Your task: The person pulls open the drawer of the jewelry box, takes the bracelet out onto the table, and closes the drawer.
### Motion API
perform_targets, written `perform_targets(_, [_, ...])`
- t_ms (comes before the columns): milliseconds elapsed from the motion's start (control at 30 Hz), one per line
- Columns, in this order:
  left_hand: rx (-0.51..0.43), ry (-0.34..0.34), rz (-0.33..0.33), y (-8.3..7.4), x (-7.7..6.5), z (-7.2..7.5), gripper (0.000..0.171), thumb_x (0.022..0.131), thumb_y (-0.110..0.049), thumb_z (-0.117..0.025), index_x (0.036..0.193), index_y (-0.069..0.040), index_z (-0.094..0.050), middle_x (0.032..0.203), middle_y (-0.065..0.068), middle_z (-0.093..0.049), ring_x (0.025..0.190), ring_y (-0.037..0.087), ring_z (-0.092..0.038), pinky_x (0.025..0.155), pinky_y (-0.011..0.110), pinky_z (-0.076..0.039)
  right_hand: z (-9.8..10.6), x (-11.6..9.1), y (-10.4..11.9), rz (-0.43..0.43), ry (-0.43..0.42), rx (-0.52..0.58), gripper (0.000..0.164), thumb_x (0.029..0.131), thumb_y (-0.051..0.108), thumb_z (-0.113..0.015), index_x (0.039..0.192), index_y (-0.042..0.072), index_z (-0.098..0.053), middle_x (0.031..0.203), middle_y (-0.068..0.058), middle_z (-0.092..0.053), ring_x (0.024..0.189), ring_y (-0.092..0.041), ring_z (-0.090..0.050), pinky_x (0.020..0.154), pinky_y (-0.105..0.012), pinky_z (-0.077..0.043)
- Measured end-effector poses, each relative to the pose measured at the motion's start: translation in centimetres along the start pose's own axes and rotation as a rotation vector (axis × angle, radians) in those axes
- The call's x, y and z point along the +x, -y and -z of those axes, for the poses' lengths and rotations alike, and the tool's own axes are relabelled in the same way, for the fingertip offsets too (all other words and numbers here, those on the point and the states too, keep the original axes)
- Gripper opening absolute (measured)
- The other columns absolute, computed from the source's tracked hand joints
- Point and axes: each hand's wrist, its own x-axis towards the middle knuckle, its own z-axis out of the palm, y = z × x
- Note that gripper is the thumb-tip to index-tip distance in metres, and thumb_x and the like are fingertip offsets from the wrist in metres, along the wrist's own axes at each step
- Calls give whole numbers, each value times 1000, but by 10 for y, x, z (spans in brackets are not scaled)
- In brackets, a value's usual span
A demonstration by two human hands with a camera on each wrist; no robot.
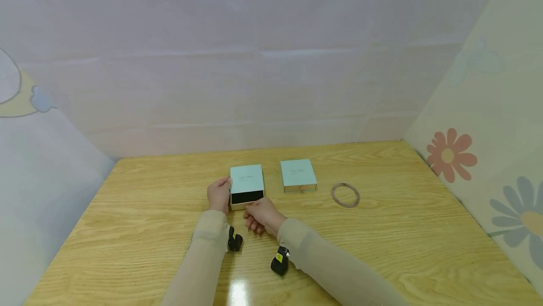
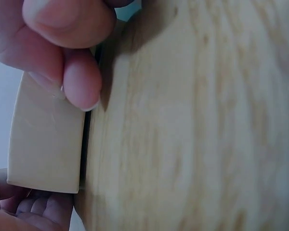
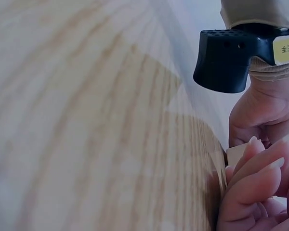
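A pale blue drawer box (image 1: 247,177) lies on the wooden table, its drawer (image 1: 238,206) slid partly out toward me, showing a black inside. My left hand (image 1: 218,195) grips the box's left side, thumb near the top edge. At the drawer's front, my right hand (image 1: 264,214) pinches near the middle of the edge, its other fingers curled below. In the left wrist view, the drawer's cream front (image 2: 48,137) stands between right-hand fingers (image 2: 82,79) and left-hand fingers (image 2: 43,209). The right wrist view shows curled right fingers (image 3: 253,192) in front of the box.
A second pale blue box (image 1: 298,173), closed, with a small orange pull tab (image 1: 302,187), sits to the right. Beyond it lies a brownish-pink bangle (image 1: 345,195). Black wrist cameras (image 1: 280,261) hang under both sleeves. A pale backdrop (image 1: 254,84) rises behind the table.
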Motion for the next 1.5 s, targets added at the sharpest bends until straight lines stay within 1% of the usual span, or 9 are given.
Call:
perform_targets(400, [9,-3,6,0,1,-1,34,101,-5,-50,131,11,-54,142,26,-46,136,36,-35,113,41,-32,0,0,2,-9,-4,7,28,100,7,-49,79,-4,-66,51,0,-54,39,-4,-43,35,-15,-35])
perform_targets(767, [9,0,6,0,0,-1,34,101,-5,-49,131,11,-54,142,26,-45,137,35,-35,112,41,-32,2,4,1,-9,9,26,29,100,7,-49,79,-4,-65,51,0,-53,39,-5,-42,35,-17,-33])
perform_targets(1133, [17,-2,7,0,-2,-1,34,102,-5,-48,132,11,-54,142,26,-45,137,36,-34,112,41,-32,-1,7,2,-21,-14,28,27,98,7,-50,77,-2,-64,51,0,-54,38,-5,-42,35,-16,-33])
perform_targets(1267, [12,1,6,-1,-2,-1,34,102,-5,-48,132,11,-53,142,26,-44,137,36,-34,113,41,-32,-1,7,1,-20,-17,28,27,98,7,-51,76,-1,-64,51,0,-53,38,-5,-41,35,-16,-33])
perform_targets(1500, [-9,-1,7,-2,-2,-1,34,102,-5,-49,132,12,-53,142,27,-45,137,36,-34,113,40,-32,-2,9,1,-16,-17,36,24,95,3,-52,74,-1,-63,50,0,-53,38,-5,-41,34,-16,-32])
